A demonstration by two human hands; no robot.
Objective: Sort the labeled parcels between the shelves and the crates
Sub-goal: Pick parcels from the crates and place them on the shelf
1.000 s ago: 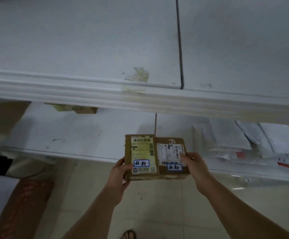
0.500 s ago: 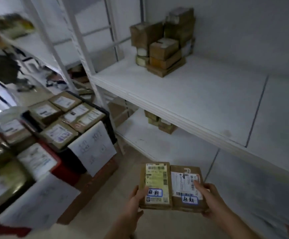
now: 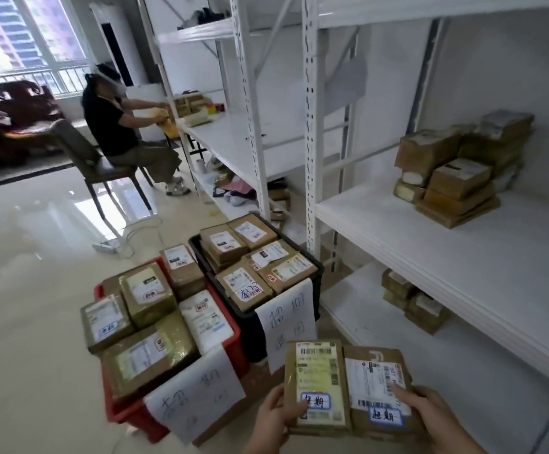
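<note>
Two brown labeled parcels sit side by side low in the head view. My left hand (image 3: 274,417) grips the left parcel (image 3: 317,385), which has a yellow-green label and a blue-edged tag. My right hand (image 3: 430,412) holds the right parcel (image 3: 376,393), thumb on its white label. To the left on the floor stand a red crate (image 3: 230,326) and a black crate (image 3: 312,273), both piled with parcels and fronted by handwritten paper signs. White shelves (image 3: 446,253) run along the right, with a parcel stack (image 3: 459,172) on the middle level.
A few small boxes (image 3: 410,299) lie on the lower shelf. A person (image 3: 122,126) sits on a chair (image 3: 93,165) at the far shelf, back left. White cable trails on the glossy floor (image 3: 37,257) near the chair.
My view has swung left and up from the shelf edge to the room and the crates. Both hands keep the same hold on the two parcels.
</note>
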